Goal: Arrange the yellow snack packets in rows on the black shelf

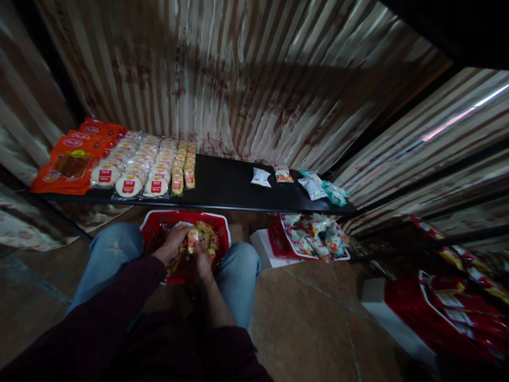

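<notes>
Inside a red shopping basket (226, 233) between my knees, both hands are closed around a small yellow snack packet (193, 240) with a white and red label. My left hand (175, 244) grips it from the left, and my right hand (203, 262) from the right. More yellow snack packets (205, 233) lie loose in the basket around my fingers. On the shelf just above, two rows of similar yellow packets (177, 183) stand beside several rows of round white crackers (128, 185) in clear wrap.
The black shelf (222, 185) also carries orange bags (67, 164) at left and a white packet (261, 177), a red-white packet (283, 173) and green-white packets (336, 193) at right. Below stand a basket of snack bags (314, 239) and another red basket (405, 302). Striped curtain (222, 79) hangs behind.
</notes>
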{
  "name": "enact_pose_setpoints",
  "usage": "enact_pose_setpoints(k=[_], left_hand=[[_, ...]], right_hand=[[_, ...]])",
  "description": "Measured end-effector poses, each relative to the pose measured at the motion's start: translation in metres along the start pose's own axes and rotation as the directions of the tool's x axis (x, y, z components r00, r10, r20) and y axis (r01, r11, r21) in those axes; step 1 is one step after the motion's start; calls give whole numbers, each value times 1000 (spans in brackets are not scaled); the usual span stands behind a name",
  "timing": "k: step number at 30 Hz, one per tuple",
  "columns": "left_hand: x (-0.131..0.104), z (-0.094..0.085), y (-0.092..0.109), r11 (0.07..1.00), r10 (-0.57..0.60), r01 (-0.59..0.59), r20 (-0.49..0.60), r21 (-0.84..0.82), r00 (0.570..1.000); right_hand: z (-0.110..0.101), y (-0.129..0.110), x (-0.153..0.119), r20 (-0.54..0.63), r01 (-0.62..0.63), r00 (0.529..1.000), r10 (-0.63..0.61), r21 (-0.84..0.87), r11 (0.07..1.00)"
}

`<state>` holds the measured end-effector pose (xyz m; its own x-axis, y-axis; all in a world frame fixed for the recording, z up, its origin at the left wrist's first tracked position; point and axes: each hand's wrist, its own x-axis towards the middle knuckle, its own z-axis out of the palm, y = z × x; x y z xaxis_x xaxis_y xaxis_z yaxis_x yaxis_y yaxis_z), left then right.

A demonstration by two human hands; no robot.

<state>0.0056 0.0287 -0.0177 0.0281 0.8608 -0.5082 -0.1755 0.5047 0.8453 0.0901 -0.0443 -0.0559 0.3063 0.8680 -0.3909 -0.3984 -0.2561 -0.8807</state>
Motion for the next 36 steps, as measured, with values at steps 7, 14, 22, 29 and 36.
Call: enact_pose_setpoints(k=[7, 14, 22, 29, 36], left_hand=[[-1, 6, 5, 999, -13, 14, 25, -35, 1000], [2, 9, 6, 997, 3, -3, -1, -71, 1000], [-13, 7, -16, 997, 77, -74, -87, 36, 993], [-25, 9, -26, 970, 197, -190, -31, 150, 980], [-23, 6, -31, 971, 209, -203, -35, 128, 977]], right_hand=[[3, -3, -2, 46, -159, 987, 152, 217, 963], [5, -8, -1, 32, -168, 985, 168, 353, 920], [5, -3, 6, -156, -97, 974, 166, 374, 922], [2, 6, 13, -72, -42, 995, 72, 357, 933], [3, 1, 12, -71, -41, 994, 78, 418, 908]])
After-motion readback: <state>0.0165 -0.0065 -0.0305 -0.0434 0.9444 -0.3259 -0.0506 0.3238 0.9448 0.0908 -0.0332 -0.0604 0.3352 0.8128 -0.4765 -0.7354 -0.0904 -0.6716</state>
